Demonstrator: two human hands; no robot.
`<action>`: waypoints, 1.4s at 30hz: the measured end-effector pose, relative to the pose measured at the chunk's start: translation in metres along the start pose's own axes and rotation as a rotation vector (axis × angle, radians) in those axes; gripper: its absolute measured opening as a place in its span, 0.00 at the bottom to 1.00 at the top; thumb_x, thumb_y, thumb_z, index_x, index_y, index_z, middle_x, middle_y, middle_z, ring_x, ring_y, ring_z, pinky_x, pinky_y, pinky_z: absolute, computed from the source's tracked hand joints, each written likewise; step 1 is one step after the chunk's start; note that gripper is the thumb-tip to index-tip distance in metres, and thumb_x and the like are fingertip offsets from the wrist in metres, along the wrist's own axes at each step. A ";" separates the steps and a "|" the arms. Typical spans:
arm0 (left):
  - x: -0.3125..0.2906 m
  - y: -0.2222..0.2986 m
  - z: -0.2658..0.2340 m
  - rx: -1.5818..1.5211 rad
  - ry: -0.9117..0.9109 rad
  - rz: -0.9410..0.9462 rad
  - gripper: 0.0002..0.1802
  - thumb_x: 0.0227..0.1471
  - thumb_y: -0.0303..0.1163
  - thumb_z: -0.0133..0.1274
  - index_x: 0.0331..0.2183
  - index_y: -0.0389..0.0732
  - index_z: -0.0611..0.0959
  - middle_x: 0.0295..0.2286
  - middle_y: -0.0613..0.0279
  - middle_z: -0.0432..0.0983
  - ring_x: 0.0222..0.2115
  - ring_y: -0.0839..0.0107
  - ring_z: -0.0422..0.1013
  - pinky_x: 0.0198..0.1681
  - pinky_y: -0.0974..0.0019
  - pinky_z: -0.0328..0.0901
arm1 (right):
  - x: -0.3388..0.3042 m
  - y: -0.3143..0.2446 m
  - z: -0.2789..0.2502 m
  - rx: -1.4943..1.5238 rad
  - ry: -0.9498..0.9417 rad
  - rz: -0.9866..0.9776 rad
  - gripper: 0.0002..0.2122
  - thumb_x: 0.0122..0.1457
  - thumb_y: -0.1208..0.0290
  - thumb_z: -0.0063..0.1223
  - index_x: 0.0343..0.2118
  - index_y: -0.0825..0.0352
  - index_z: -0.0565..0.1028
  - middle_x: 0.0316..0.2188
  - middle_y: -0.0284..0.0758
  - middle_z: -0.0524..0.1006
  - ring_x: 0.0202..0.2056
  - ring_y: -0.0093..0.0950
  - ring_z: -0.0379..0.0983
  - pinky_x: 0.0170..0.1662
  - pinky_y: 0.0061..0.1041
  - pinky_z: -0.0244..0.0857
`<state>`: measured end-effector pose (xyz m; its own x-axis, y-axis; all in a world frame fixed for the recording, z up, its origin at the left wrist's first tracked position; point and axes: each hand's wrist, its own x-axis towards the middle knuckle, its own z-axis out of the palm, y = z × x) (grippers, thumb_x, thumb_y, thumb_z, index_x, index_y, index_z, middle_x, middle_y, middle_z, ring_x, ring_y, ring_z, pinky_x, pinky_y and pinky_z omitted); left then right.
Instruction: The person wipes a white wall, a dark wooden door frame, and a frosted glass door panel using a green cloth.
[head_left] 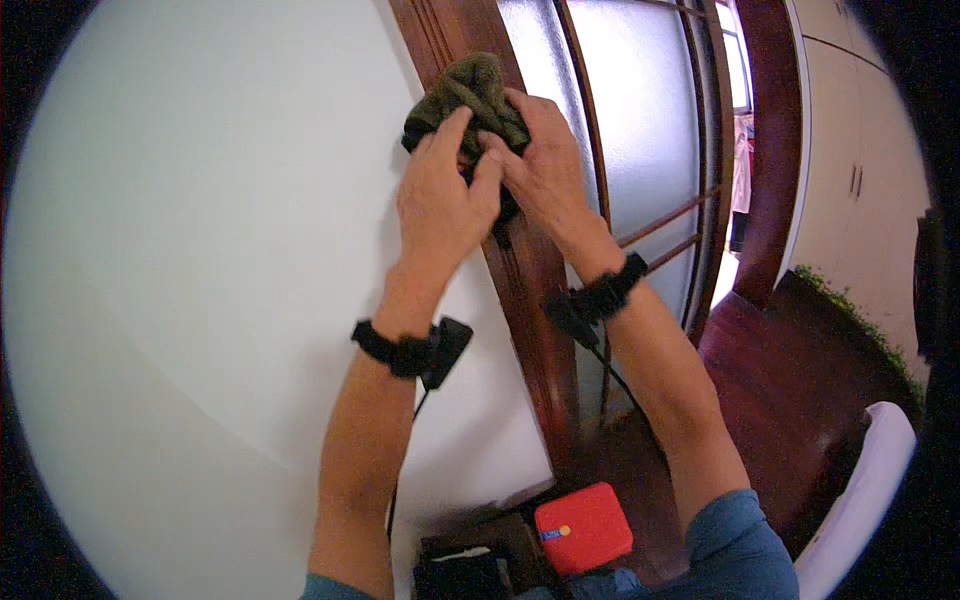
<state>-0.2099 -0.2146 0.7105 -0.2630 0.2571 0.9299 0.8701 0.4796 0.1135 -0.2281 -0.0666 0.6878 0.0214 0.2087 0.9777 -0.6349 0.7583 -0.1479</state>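
A bunched, dark olive-green cloth (472, 90) with a fuzzy weave is held up in front of the brown wooden door frame (530, 310). My left hand (440, 205) grips its lower left part, fingers bent into the folds. My right hand (550, 165) holds its right side, with the thumb reaching toward my left fingers. Something black shows just below the cloth between my hands; I cannot make out what it is. Whether the cloth touches the frame is hard to tell.
A white wall (220, 250) fills the left. Right of the frame is a frosted-glass door (640, 120), then a pale cupboard (850, 130). Below are a red case (585, 530), dark red flooring (770, 400) and a white curved edge (860, 490). Black straps with cables circle both wrists.
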 end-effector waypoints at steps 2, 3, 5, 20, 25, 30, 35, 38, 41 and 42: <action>-0.004 -0.003 0.000 0.092 -0.048 0.055 0.29 0.56 0.33 0.61 0.59 0.39 0.77 0.40 0.51 0.80 0.39 0.57 0.75 0.48 0.56 0.71 | -0.009 0.011 -0.001 -0.006 -0.003 0.018 0.27 0.53 0.72 0.68 0.56 0.68 0.71 0.49 0.50 0.76 0.51 0.51 0.73 0.55 0.44 0.69; -0.006 -0.005 -0.003 0.079 -0.053 0.046 0.29 0.56 0.33 0.61 0.59 0.39 0.77 0.40 0.51 0.80 0.39 0.57 0.75 0.48 0.56 0.71 | -0.011 0.009 0.000 0.031 -0.009 0.061 0.27 0.53 0.74 0.69 0.55 0.68 0.71 0.48 0.51 0.77 0.51 0.51 0.74 0.54 0.44 0.70; -0.014 -0.008 -0.008 0.117 -0.117 0.062 0.31 0.54 0.32 0.61 0.59 0.41 0.77 0.38 0.53 0.77 0.40 0.55 0.74 0.50 0.54 0.69 | -0.021 0.003 0.000 0.023 -0.029 0.103 0.26 0.52 0.74 0.69 0.54 0.69 0.71 0.47 0.51 0.77 0.49 0.52 0.75 0.53 0.43 0.70; -0.108 -0.044 -0.003 -0.042 -0.173 -0.067 0.21 0.54 0.32 0.56 0.50 0.44 0.87 0.34 0.47 0.84 0.34 0.53 0.79 0.45 0.54 0.74 | -0.113 -0.011 -0.015 -0.195 -0.239 0.166 0.23 0.55 0.73 0.69 0.49 0.71 0.67 0.40 0.54 0.80 0.44 0.58 0.78 0.44 0.45 0.74; -0.118 -0.050 0.007 -0.040 -0.212 -0.069 0.20 0.55 0.31 0.55 0.49 0.43 0.88 0.32 0.44 0.84 0.34 0.52 0.80 0.45 0.53 0.74 | -0.127 0.002 -0.017 -0.183 -0.302 0.162 0.23 0.51 0.74 0.67 0.47 0.74 0.66 0.38 0.58 0.78 0.43 0.61 0.75 0.45 0.50 0.72; -0.129 -0.045 0.014 0.014 -0.126 -0.079 0.18 0.55 0.30 0.57 0.47 0.42 0.88 0.35 0.43 0.84 0.35 0.51 0.80 0.45 0.55 0.74 | -0.141 -0.001 -0.019 -0.127 -0.228 0.135 0.24 0.53 0.74 0.69 0.49 0.70 0.67 0.39 0.53 0.80 0.44 0.58 0.77 0.44 0.46 0.74; -0.143 -0.025 0.025 -0.009 -0.115 -0.236 0.16 0.53 0.28 0.56 0.45 0.45 0.89 0.34 0.49 0.82 0.35 0.49 0.77 0.41 0.52 0.72 | -0.165 0.013 -0.024 -0.037 -0.228 0.145 0.26 0.49 0.75 0.67 0.49 0.73 0.66 0.44 0.57 0.75 0.47 0.60 0.73 0.49 0.49 0.71; -0.158 -0.033 0.028 0.047 -0.107 -0.298 0.15 0.53 0.29 0.59 0.44 0.42 0.89 0.32 0.49 0.81 0.33 0.52 0.76 0.39 0.54 0.71 | -0.180 0.006 -0.022 0.032 -0.288 0.236 0.27 0.48 0.76 0.68 0.49 0.71 0.67 0.43 0.54 0.73 0.47 0.58 0.72 0.51 0.48 0.69; -0.172 -0.030 0.040 0.081 -0.069 -0.317 0.13 0.52 0.27 0.61 0.42 0.38 0.89 0.32 0.49 0.81 0.32 0.54 0.76 0.40 0.55 0.71 | -0.195 0.021 -0.023 0.124 -0.263 0.206 0.27 0.47 0.77 0.69 0.49 0.70 0.67 0.43 0.53 0.73 0.47 0.58 0.71 0.50 0.47 0.69; -0.182 -0.032 0.037 0.042 -0.035 -0.370 0.12 0.52 0.24 0.62 0.41 0.37 0.89 0.32 0.49 0.81 0.33 0.55 0.77 0.40 0.56 0.71 | -0.199 0.013 -0.023 0.173 -0.325 0.270 0.27 0.46 0.77 0.69 0.49 0.69 0.67 0.44 0.52 0.72 0.48 0.57 0.71 0.49 0.46 0.70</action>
<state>-0.2056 -0.2460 0.5250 -0.5716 0.0878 0.8158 0.6954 0.5796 0.4248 -0.2227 -0.0841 0.4882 -0.3887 0.1597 0.9074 -0.7045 0.5833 -0.4044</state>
